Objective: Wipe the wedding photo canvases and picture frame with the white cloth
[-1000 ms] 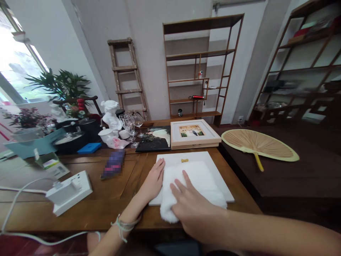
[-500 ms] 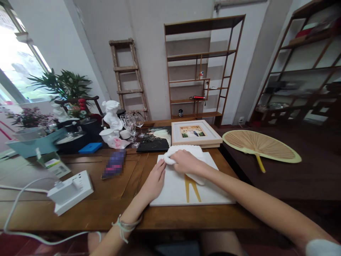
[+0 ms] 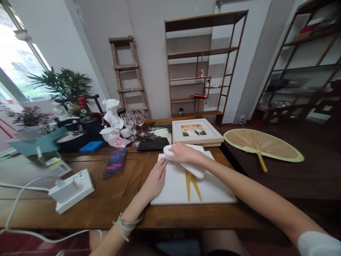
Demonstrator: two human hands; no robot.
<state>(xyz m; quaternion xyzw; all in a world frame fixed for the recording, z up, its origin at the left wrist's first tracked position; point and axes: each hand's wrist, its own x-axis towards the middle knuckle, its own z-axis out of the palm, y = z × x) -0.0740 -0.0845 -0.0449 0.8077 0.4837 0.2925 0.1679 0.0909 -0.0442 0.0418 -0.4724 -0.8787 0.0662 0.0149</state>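
A white board with a gold V-shaped stand on its face lies flat on the wooden table in front of me. My left hand rests flat on the board's left edge, fingers stretched out. My right hand is closed over a white cloth at the board's far end, pressing it onto the surface.
A framed photo and a dark picture lie behind the board. Wine glasses, a white bust, pots and plants crowd the far left. A white power strip with cable sits at left; a straw fan lies at right.
My right hand has carried the cloth from the board's near end to its far end, uncovering the gold stand. The left hand has stayed on the left edge.
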